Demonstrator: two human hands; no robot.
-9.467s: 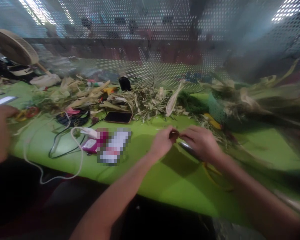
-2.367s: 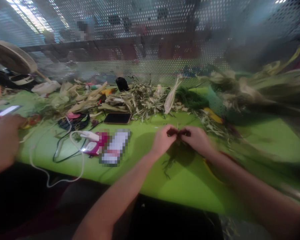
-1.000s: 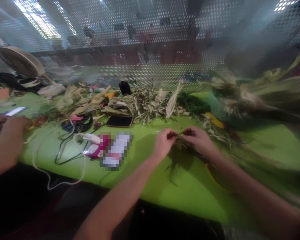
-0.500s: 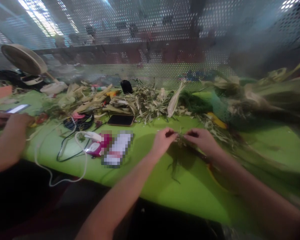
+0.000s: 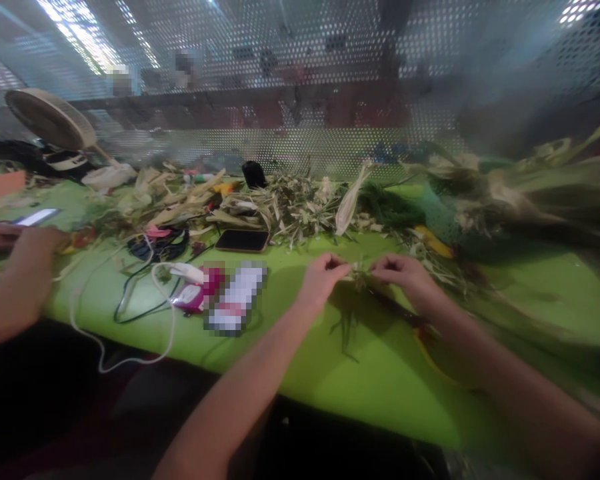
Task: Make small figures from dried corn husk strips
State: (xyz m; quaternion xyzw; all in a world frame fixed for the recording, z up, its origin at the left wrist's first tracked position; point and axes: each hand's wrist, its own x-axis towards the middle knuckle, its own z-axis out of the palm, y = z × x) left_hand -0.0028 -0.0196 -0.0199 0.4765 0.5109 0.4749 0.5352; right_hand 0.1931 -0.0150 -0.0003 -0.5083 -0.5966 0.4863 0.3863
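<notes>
My left hand point(image 5: 323, 277) is closed in a pinch on the left side of a small bundle of pale green husk strips point(image 5: 361, 275). From the other side my right hand point(image 5: 403, 275) pinches the same bundle, fingertips close to its middle. The bundle is held just above the green table point(image 5: 300, 373), and thin dark shapes, strands or their shadow, show below it. A long dark tool point(image 5: 393, 305) lies beside my right hand, partly covered by my forearm, with a yellow curved piece point(image 5: 427, 353) near it. Fine detail of the bundle is blurred.
Dried corn husks point(image 5: 300, 207) are heaped along the back. A black phone point(image 5: 243, 240), a blurred-out phone point(image 5: 237, 300), a magenta pack point(image 5: 200, 293) and a white cable point(image 5: 170, 333) lie left. Another person's arm point(image 5: 23, 283) is at far left, near a fan point(image 5: 55, 120).
Both hands stay around the bundle. My left hand has shifted slightly left and the right fingers slightly right, so the gap between them is a little wider. The bundle has turned somewhat.
</notes>
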